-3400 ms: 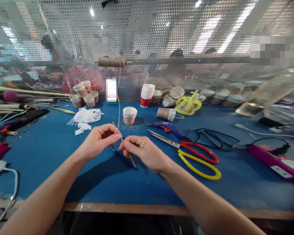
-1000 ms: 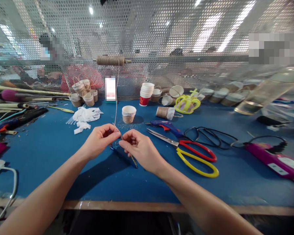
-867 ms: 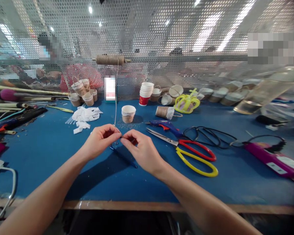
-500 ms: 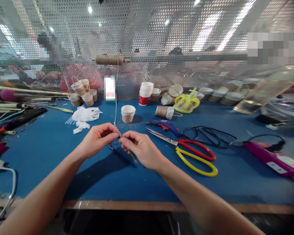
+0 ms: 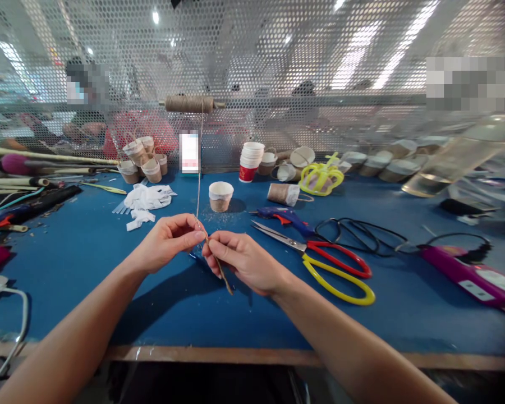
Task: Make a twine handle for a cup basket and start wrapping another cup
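Brown twine [image 5: 199,179] runs down from the spool [image 5: 189,104] on a rod to both hands. My left hand [image 5: 166,242] pinches it between thumb and fingertips. Close beside it on the right, my right hand [image 5: 248,261] is closed on the same twine, whose short end sticks out below the fingers toward the table. Just behind the hands stands an upright white paper cup [image 5: 221,191], its lower part wrapped in brown twine. Under the fingers lies a dark blue item, mostly hidden.
Large scissors [image 5: 307,247] with red and yellow handles lie at right, near a blue glue gun [image 5: 281,214]. White scraps [image 5: 149,196] lie left. Behind are stacked paper cups [image 5: 251,160], a twine-wrapped cup on its side [image 5: 281,194] and a yellow crown-like piece [image 5: 322,177]. A purple power strip [image 5: 467,275] lies right.
My right hand has turned slightly and its fingers have shifted along the twine. The twine's loose end now points lower, nearer the table. My left hand stays almost in place.
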The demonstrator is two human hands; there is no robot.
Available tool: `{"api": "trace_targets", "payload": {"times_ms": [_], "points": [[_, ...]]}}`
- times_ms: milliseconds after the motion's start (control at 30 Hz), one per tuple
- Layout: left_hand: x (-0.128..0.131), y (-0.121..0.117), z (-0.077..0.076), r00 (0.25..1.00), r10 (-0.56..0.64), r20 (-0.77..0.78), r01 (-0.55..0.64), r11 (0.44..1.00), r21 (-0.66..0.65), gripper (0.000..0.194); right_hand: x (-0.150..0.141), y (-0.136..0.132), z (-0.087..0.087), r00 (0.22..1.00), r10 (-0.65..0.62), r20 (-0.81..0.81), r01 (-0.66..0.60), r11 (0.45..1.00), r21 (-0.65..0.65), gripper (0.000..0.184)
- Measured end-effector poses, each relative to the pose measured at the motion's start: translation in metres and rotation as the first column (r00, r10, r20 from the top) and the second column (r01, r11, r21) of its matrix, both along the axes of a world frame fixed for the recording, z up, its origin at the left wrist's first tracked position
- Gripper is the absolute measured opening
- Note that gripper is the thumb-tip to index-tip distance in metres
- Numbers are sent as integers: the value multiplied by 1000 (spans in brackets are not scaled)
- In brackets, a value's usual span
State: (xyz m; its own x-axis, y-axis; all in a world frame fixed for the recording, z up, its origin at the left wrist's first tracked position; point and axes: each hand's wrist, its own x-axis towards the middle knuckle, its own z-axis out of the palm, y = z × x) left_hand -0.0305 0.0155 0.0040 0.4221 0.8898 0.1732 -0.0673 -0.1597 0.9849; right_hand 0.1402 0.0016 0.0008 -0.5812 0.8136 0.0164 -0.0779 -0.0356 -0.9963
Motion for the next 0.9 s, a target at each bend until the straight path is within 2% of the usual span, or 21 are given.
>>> {"api": "trace_targets", "payload": {"times_ms": [33, 100, 167, 233, 300, 400, 567, 733, 900], "points": [[1, 0, 0, 999, 27, -24, -27, 1000, 9, 17, -1, -1, 0, 999, -35, 39, 34, 999, 33, 22], [4, 0, -1, 991, 102, -90, -99, 994, 36, 16, -2, -1, -2, 974, -183, 133, 160, 973, 165, 18], [7, 0, -1, 974, 171, -151, -161, 984, 75, 15, -4, -1, -4, 919, -344, 194, 268, 903, 336, 16], [9, 0, -1, 961, 202, -187, -184, 977, 110, 15, -5, -1, -6, 877, -427, 218, 294, 838, 460, 14], [8, 0, -1, 963, 189, -193, -169, 979, 116, 15, -4, -1, -6, 870, -433, 237, 272, 821, 502, 14], [5, 0, 0, 977, 118, -178, -104, 991, 90, 15, -3, -2, -3, 898, -366, 243, 234, 867, 440, 13], [-2, 1, 3, 982, 55, -178, -42, 996, 77, 13, -3, -2, 3, 971, -195, 140, 152, 951, 270, 14], [-4, 1, 4, 991, -2, -137, 10, 998, 56, 15, 0, -1, 4, 993, -96, 69, 89, 991, 101, 16], [-4, 1, 2, 997, -28, -74, 30, 999, 19, 17, 2, 1, 1, 997, -2, -77, -3, 998, -68, 21]]}}
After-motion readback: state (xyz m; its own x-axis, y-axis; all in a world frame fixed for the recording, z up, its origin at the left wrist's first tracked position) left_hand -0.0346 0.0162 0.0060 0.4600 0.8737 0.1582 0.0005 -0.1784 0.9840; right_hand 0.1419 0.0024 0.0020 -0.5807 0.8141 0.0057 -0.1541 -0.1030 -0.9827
